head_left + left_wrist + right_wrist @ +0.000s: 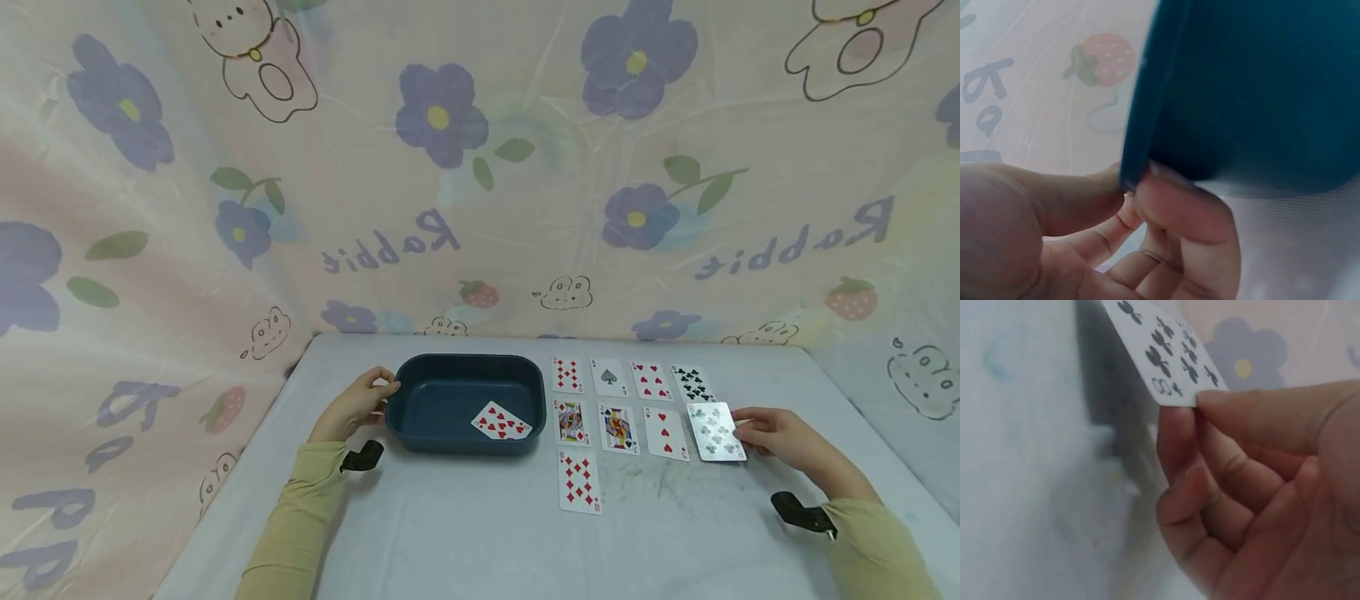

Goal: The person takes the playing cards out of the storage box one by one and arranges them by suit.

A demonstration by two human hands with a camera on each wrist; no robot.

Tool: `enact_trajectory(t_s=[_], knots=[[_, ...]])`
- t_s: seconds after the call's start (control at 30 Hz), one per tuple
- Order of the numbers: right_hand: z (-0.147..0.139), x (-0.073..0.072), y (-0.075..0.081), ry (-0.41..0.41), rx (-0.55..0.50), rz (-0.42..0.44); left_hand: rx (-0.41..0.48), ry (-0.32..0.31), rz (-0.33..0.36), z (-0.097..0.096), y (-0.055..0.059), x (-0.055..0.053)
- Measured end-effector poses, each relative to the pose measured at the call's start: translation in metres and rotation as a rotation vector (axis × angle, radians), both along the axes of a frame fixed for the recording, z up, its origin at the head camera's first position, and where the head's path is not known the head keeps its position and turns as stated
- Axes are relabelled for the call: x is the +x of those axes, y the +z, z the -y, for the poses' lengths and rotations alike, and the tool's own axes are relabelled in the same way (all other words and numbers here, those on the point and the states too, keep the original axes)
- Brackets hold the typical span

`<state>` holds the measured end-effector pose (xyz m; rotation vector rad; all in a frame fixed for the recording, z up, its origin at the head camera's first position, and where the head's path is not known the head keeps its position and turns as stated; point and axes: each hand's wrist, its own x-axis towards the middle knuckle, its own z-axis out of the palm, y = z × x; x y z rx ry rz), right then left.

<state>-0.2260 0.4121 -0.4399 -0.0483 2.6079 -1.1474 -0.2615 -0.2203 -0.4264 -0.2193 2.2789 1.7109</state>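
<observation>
My left hand (358, 404) pinches the left rim of a dark blue rectangular basin (442, 447); thumb and forefinger meet on the rim in the left wrist view. Inside the basin, at its right, lies a playing card with red hearts (501, 422). My right hand (780, 437) holds an eight of clubs playing card (1163, 353) by its edge between thumb and fingers. In the head view that card looks raised and tilted, at the right end of the second row of cards. Its face catches the light there.
Face-up cards lie in rows right of the basin: an ace of spades (608, 377), a heart card (651, 381), a club card (692, 383), two picture cards (572, 422), and a ten of diamonds (579, 482) nearest me. A printed curtain (525, 208) hangs behind the white table (465, 525).
</observation>
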Motion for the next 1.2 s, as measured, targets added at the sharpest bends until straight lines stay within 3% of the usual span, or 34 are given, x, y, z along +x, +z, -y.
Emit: enact_trajectory(t_s=[0.13,0.3,0.73,1.2], knots=[[-0.006,-0.001,-0.008,-0.034,0.020,0.043,0.004,0.010,0.013,0.000,-0.001,0.000],[-0.005,-0.004,-0.011,-0.043,0.044,0.026,-0.001,0.005,0.021,0.000,-0.001,0.001],[0.002,-0.002,-0.004,-0.043,0.098,0.031,-0.012,0.007,0.025,-0.001,0.001,0.005],[0.006,-0.001,0.002,-0.076,0.092,0.048,-0.005,0.014,0.010,-0.001,-0.002,-0.002]])
